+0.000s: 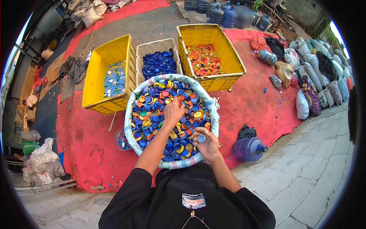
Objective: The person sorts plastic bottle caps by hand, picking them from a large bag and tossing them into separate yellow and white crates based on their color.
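A round basket with a pale cloth-wrapped rim [129, 131] stands right in front of me, heaped with bottle caps [152, 120] in blue, yellow, orange, red and green. Over the heap, my left hand [174, 113] reaches in with its fingers closed and bent down at the caps near a red one; what lies between the fingertips is hidden. Close to the basket's right rim, my right hand [207, 144] is turned partly palm up, its fingers curled round a light blue bottle cap [201, 138].
Beyond the basket stand a yellow crate [95, 68] of blue and clear caps, a whitish crate [138, 61] of dark blue caps and another yellow crate [217, 78] of orange and red caps. A blue water jug [248, 149] lies at right. Filled sacks [312, 66] line the far right.
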Tool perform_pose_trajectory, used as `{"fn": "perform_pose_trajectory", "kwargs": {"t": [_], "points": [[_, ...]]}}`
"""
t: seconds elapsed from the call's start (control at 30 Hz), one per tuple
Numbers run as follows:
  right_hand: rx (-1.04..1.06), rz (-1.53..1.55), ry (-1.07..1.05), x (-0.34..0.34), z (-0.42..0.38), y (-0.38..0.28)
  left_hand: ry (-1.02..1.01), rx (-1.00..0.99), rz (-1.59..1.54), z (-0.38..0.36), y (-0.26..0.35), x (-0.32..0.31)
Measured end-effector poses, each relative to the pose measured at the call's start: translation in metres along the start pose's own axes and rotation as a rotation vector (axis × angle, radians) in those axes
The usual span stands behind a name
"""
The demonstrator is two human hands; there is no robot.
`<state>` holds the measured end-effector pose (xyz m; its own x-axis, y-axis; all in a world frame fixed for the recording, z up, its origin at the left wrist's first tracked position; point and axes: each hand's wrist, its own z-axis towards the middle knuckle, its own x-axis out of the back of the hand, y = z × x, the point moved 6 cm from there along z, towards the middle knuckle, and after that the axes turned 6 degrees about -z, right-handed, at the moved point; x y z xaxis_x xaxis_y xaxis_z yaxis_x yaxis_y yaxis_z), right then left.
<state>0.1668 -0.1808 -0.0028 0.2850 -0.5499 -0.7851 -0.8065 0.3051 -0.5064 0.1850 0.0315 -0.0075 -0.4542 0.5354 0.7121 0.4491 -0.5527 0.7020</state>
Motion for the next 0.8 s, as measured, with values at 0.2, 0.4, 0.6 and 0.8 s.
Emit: {"fn": "perform_pose_trajectory", "kwargs": {"t": [0.2,0.4,0.6,0.8], "points": [[0.005,-0.049,-0.051,-0.001,-0.007,-0.008,-0.064,0.145,0.259,0.008,0.01,-0.016],[0.003,-0.08,-0.023,0.004,-0.005,-0.014,0.047,0.115,0.003,0.006,-0.007,-0.019],[-0.006,-0.147,-0.011,0.001,-0.003,-0.01,0.062,0.119,-0.367,-0.006,-0.018,-0.007],[0.124,-0.782,0.124,-0.018,0.005,-0.016,-0.296,0.53,-1.446,-0.072,-0.002,0.015]]}}
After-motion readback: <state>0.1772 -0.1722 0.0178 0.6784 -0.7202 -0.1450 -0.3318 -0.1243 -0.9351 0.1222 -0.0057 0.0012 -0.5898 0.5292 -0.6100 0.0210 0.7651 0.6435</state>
